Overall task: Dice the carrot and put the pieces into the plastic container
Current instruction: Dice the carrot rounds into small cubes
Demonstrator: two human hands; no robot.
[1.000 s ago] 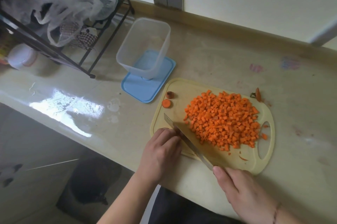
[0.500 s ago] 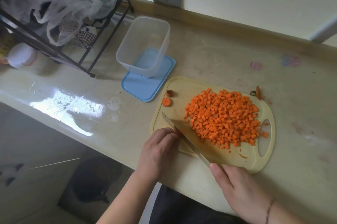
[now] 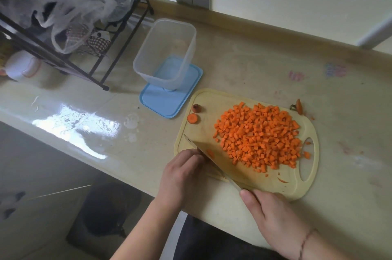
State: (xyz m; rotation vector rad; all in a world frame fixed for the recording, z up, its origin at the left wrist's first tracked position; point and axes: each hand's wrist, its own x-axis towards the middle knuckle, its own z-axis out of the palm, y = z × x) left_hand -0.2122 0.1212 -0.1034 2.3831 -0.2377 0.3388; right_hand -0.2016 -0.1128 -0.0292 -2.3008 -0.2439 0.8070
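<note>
Right hand (image 3: 273, 215) grips knife (image 3: 212, 162) handle; left hand (image 3: 182, 173) fingers curled against blade, maybe pinching a last bit, can't tell. Diced carrot (image 3: 258, 136) heaped on cutting board (image 3: 250, 177); light, loose, rolls easily. Scoop with blade into empty plastic container (image 3: 167, 54).

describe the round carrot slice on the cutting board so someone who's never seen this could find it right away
Find the pale yellow cutting board beside the blue lid. At its corner nearest that lid lies the carrot slice, apart from the diced pile. It is a flat orange disc; the stub next to it is smaller and brownish.
</note>
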